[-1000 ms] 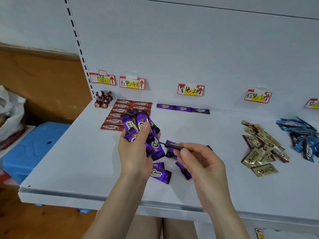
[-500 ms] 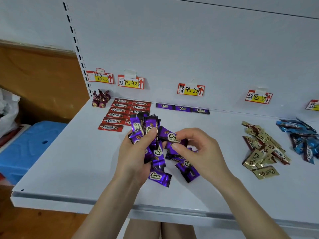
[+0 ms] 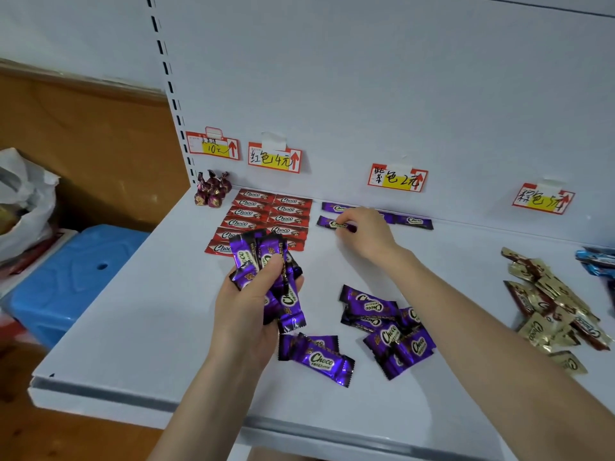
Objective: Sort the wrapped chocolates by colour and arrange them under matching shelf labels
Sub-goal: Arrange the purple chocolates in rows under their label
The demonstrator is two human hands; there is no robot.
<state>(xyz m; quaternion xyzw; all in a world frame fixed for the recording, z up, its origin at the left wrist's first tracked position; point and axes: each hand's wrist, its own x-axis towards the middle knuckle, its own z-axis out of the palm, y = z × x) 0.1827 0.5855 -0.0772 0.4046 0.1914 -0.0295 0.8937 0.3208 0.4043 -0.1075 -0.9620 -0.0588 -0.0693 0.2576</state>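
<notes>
White shelving fills the view: a flat white shelf (image 3: pixel 149 311) backed by an upright back panel (image 3: pixel 366 94) that carries taped price labels. The left hand (image 3: pixel 246 304) is raised over the front half of the shelf, with fingers and thumb curled round a bunch of purple chocolates (image 3: pixel 266 261) that fans out above the thumb. The right hand (image 3: pixel 366 232) reaches to the back of the shelf. Its fingertips are curled and pinch one end of a single purple chocolate (image 3: pixel 327 223), which lies flat and sticks out to the left of the fingers. Just beyond that hand, against the back panel, runs a purple row (image 3: pixel 414 222) of the same wrappers, partly hidden by the knuckles, with the purple label (image 3: pixel 397 178) above it. Beside the right forearm, between the two arms, lies a loose purple pile (image 3: pixel 386 331), and two more purple pieces (image 3: pixel 316 356) lie just right of the left wrist. Beyond the left hand's fingertips the red chocolates (image 3: pixel 263 211) lie in neat columns beneath the red label (image 3: pixel 274 158), with foil-twisted sweets (image 3: pixel 213 189) further left. Well to the right of the right forearm is a heap of gold chocolates (image 3: pixel 549 304), and past it are blue chocolates (image 3: pixel 595 261) at the frame's edge. Left of the left arm, off the shelf, are a blue stool (image 3: pixel 66 277) and a white bag (image 3: pixel 23 201).
</notes>
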